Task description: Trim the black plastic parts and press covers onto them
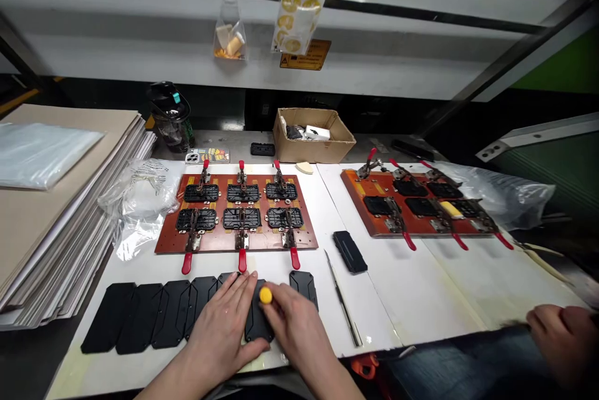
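Note:
A row of flat black plates (171, 314) lies along the front of the white table, with a black plate (257, 319) between my two hands. My left hand (222, 322) rests flat on the plates, its fingers stretched out and pressing near that plate's left side. In my right hand (292, 319) is a yellow round-topped tool (266, 294), pinched between thumb and fingers above the plate; its lower end is hidden. One more black plate (304, 287) lies just beyond my right hand. Behind them stands a reddish-brown fixture (266, 241) with red-handled clamps over several black parts.
A second clamp fixture (350, 200) stands at the right, near another person's hand (561, 337). Tweezers (344, 300) and a black part (350, 251) lie between. A cardboard box (311, 150), a bottle (171, 119) and stacked sheets (70, 263) are farther back and left.

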Demonstrator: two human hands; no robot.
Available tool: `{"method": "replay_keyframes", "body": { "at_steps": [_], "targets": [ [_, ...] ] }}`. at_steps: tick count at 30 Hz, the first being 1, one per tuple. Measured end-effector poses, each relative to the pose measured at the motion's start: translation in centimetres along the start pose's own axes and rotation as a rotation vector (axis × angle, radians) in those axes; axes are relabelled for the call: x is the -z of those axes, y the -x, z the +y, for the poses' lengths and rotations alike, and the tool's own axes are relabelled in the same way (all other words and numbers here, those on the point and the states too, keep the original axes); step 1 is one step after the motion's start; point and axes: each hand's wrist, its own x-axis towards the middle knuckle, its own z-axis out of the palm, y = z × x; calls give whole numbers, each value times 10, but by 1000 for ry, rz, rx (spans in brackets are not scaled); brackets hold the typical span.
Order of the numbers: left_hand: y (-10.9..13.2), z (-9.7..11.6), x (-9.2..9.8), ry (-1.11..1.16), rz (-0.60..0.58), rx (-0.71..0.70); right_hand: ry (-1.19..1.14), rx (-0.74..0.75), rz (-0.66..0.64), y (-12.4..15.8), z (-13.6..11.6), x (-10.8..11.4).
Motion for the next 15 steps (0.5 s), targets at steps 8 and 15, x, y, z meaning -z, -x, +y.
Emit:
{"method": "replay_keyframes", "body": {
  "at_steps": [8, 15],
  "targets": [
    [3, 2, 2, 7, -2, 8, -263, -110, 159, 29, 3, -9],
    [3, -1, -1, -12, 10, -25, -239, -86, 47, 48, -1, -16]
  ]
}}
